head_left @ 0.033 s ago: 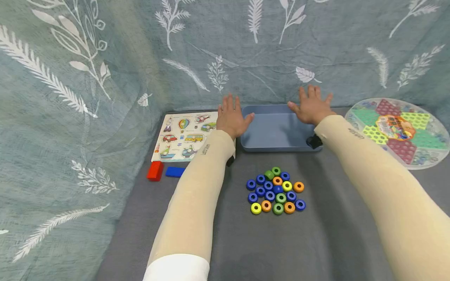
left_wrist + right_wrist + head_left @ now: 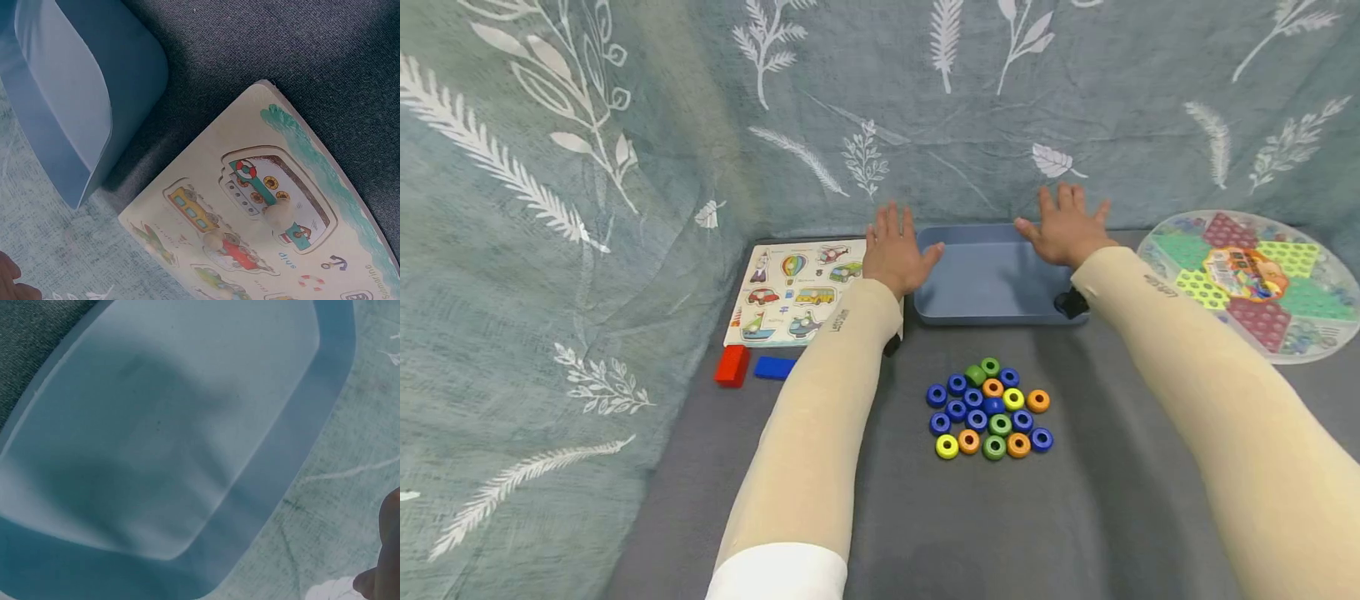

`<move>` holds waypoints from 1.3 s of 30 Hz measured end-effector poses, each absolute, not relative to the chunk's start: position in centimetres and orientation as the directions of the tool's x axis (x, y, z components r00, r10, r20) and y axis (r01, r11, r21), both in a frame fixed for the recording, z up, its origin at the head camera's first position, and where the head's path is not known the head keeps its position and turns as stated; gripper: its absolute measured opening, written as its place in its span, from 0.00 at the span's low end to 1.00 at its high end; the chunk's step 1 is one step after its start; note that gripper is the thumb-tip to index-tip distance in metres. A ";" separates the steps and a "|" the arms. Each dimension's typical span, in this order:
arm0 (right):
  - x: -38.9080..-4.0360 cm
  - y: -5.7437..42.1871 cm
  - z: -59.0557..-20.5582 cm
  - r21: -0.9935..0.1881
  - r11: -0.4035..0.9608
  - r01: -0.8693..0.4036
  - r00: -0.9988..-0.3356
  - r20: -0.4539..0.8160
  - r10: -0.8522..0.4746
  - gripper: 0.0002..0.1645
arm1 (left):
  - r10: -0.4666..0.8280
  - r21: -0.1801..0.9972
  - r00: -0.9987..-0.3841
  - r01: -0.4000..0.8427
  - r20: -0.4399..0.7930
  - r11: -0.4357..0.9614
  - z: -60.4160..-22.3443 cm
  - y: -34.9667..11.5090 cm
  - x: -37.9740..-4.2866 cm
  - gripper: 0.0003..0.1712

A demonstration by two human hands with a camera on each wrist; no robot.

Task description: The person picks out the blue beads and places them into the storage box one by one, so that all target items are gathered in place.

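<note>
My left hand (image 2: pixel 897 257), fingers straight and spread, hovers between the picture puzzle board (image 2: pixel 775 273) and the blue-grey tray (image 2: pixel 985 319). Over the tray's right end is my right hand (image 2: pixel 1064 228), its fingers also spread, with nothing in it. Nothing lies inside the tray; in the right wrist view its floor (image 2: pixel 156 425) bears only a hand's shadow. Nearer to me on the dark table, a loose cluster of ring-shaped beads in blue, green, orange and yellow includes an orange bead (image 2: pixel 1038 401) and a yellow bead (image 2: pixel 947 447). The left wrist view shows a ship piece (image 2: pixel 275 200) in the puzzle board.
A red block (image 2: pixel 732 367) and a blue block (image 2: pixel 773 367) lie in front of the puzzle board, the blue one partly behind my left arm. At the right stands a round clear case (image 2: pixel 1255 283) with coloured sections. A patterned cloth (image 2: pixel 880 100) hangs behind and at the left.
</note>
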State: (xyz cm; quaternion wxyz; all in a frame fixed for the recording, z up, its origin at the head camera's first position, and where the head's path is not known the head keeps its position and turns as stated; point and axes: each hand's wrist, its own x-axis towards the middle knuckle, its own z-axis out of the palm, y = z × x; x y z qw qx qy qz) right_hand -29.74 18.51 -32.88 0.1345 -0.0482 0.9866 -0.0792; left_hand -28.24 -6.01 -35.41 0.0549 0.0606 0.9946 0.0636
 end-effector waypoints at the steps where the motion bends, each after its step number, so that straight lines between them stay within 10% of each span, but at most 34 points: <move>1: -29.8 18.5 -32.9 -0.169 0.983 -0.076 -0.959 -0.258 -0.119 0.47 | 0.129 0.134 -0.986 0.115 -0.102 0.984 -35.4 -6.0 -28.2 0.48; 14: -28.6 19.8 -33.3 -0.196 0.970 -0.143 -0.921 -0.332 -0.203 0.58 | 0.276 0.118 -0.951 0.261 -0.139 0.958 -34.6 -7.1 -27.6 0.48; 24: -25.1 23.6 -37.8 -0.323 0.918 -0.231 -0.856 -0.381 -0.350 0.74 | 0.671 0.264 -0.710 0.619 -0.214 0.739 -37.7 -9.9 -19.7 0.43; 39: -23.6 24.8 -40.1 -0.280 0.917 -0.284 -0.899 -0.254 -0.357 0.61 | 0.809 0.475 -0.578 0.685 -0.109 0.553 -42.4 -11.7 -15.1 0.34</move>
